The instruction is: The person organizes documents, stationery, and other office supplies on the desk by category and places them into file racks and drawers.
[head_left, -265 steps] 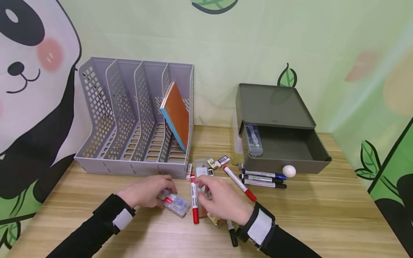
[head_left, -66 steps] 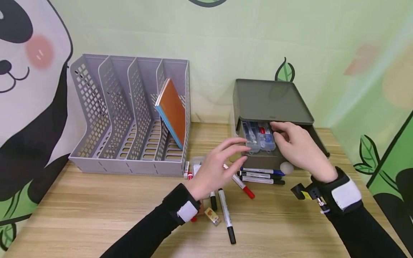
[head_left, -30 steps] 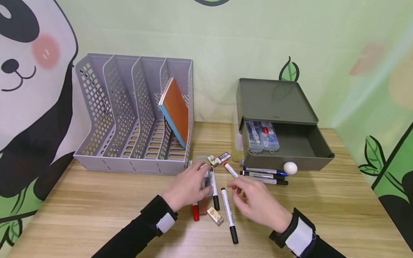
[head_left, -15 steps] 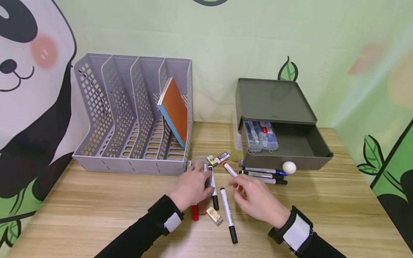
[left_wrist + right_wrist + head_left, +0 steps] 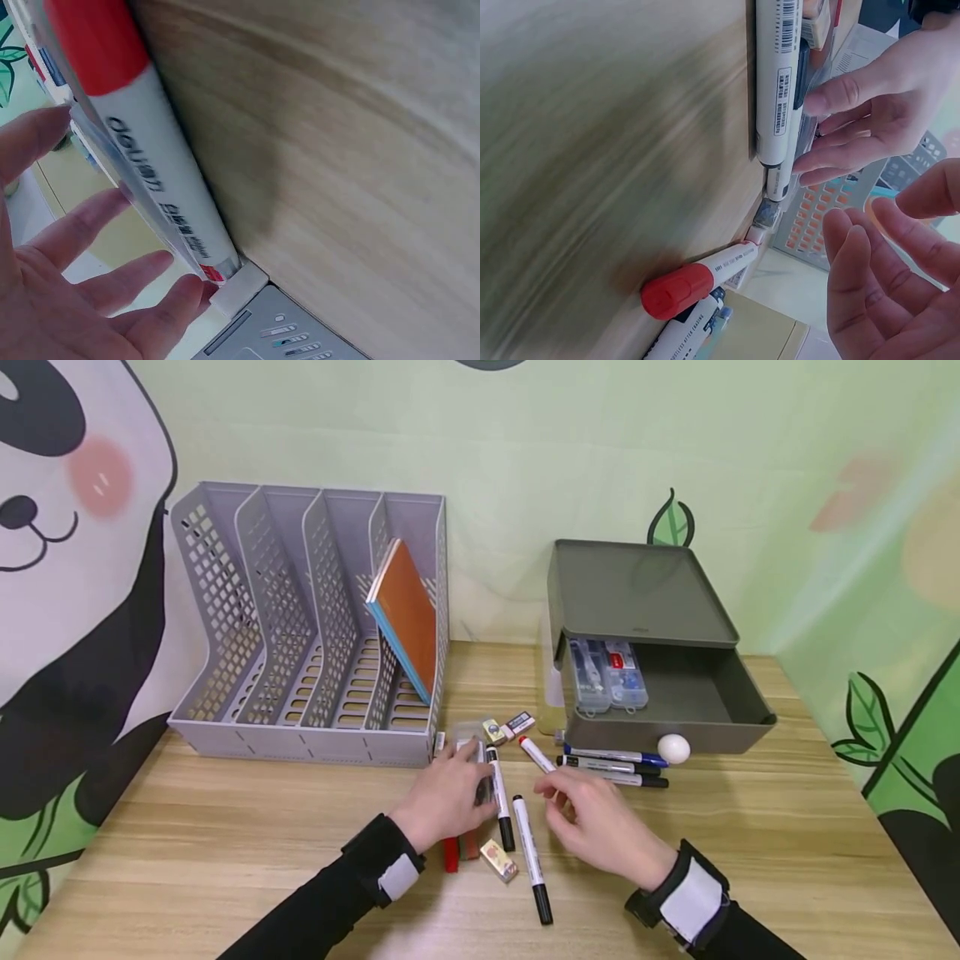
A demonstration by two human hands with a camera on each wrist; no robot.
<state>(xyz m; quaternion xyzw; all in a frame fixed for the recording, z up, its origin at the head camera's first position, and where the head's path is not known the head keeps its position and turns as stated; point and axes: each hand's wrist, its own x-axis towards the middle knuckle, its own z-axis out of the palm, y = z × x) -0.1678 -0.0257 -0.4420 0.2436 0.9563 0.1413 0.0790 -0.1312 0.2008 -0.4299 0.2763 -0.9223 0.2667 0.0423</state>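
My left hand [image 5: 444,800] lies over a clear, flat plastic case [image 5: 468,732], fingers spread and thumb at its right side. A red-capped marker [image 5: 154,142] runs along the case's left side, partly under the hand. Beside the thumb lies a black-capped marker [image 5: 501,802]; another black-capped marker [image 5: 532,860] lies to its right. My right hand [image 5: 600,822], loosely curled and holding nothing, hovers near another red-capped marker [image 5: 536,755]. In the right wrist view its fingers [image 5: 847,300] touch nothing. The left hand hides much of the case.
A grey-brown drawer box [image 5: 645,593] stands back right, its drawer pulled out with two clear cases [image 5: 625,677] inside. Several markers [image 5: 615,768] lie before it. Small erasers [image 5: 498,860] lie around. A grey file rack [image 5: 300,743] holds orange and blue booklets [image 5: 408,618].
A clear case with a red label has gone from the left hand's side into the drawer. Both hands came back to the pile. Lately the black-capped marker by the left thumb shifted slightly right.
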